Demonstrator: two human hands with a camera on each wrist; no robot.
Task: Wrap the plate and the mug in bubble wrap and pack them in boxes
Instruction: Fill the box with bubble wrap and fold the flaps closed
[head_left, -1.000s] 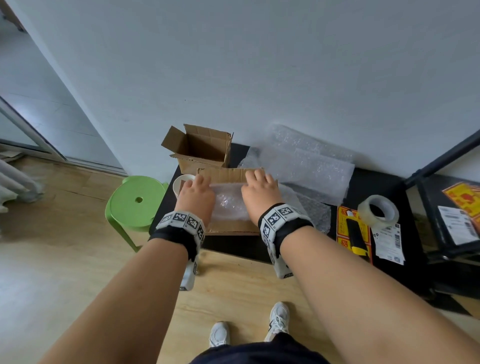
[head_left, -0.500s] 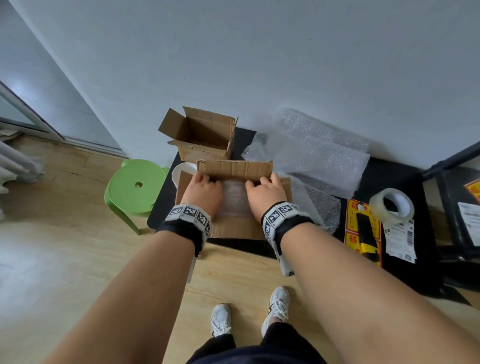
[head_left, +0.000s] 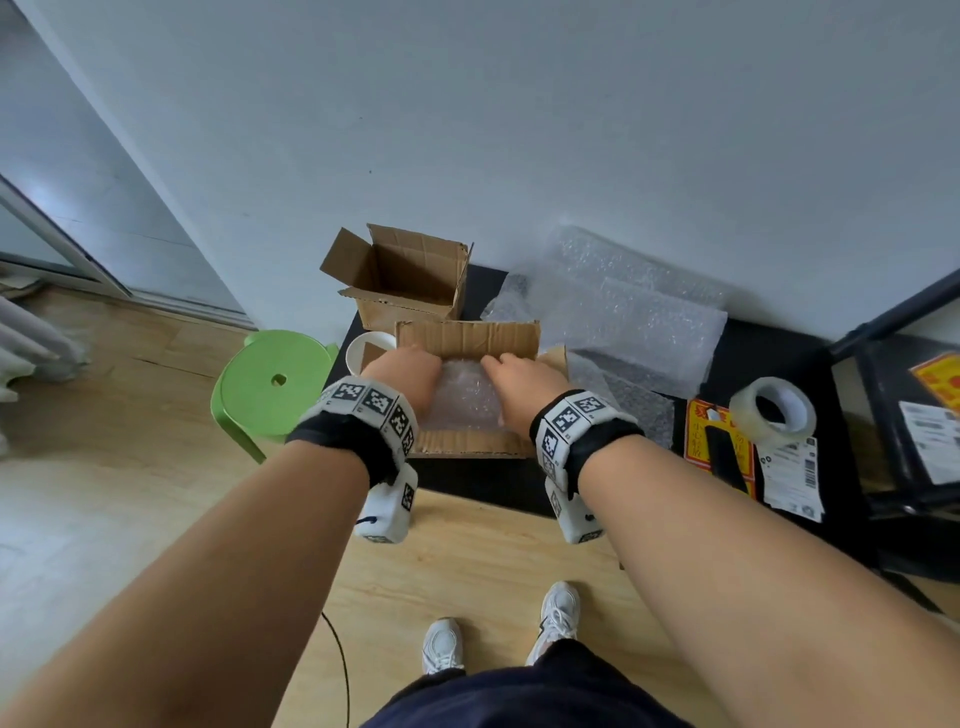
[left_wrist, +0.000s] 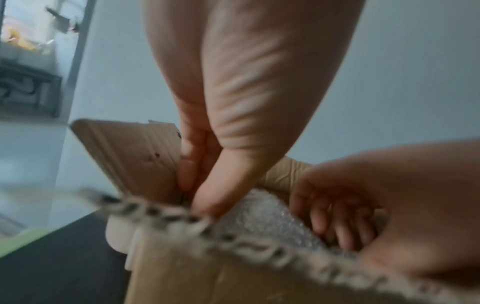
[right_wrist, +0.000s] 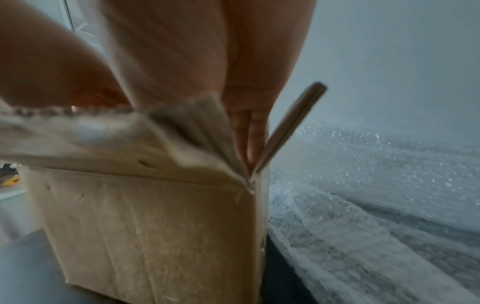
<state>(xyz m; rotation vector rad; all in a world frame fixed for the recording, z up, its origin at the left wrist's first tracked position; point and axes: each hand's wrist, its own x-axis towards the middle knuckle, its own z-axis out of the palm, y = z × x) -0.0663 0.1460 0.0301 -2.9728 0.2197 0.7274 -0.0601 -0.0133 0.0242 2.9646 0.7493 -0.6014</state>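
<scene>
Hands (head_left: 457, 376) in box (head_left: 470, 444), apparently pressing bubble-wrapped bundle (head_left: 465, 400)

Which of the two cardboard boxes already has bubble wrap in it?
The nearer box, where both hands are; the far box by the wall shows only bare cardboard inside.

Near box (head_left: 467, 441) at front edge of worktop (head_left: 779, 353), flaps up. Wrapped bundle (head_left: 465, 400) inside near box. Left hand (head_left: 402, 374) in box at left side, right hand (head_left: 519, 379) at right side, bundle between them. Mug (head_left: 366, 351) on worktop, touching or just beside box's left wall, partly hidden. Second box (head_left: 410, 280) behind near box, against wall, standing open. Loose bubble wrap sheets (head_left: 634, 322) right of both boxes, reaching back to wall. Tape roll (head_left: 774, 413) far right on worktop, packet (head_left: 719, 447) just left of it. Stool (head_left: 275, 384) on floor, left of worktop.
</scene>
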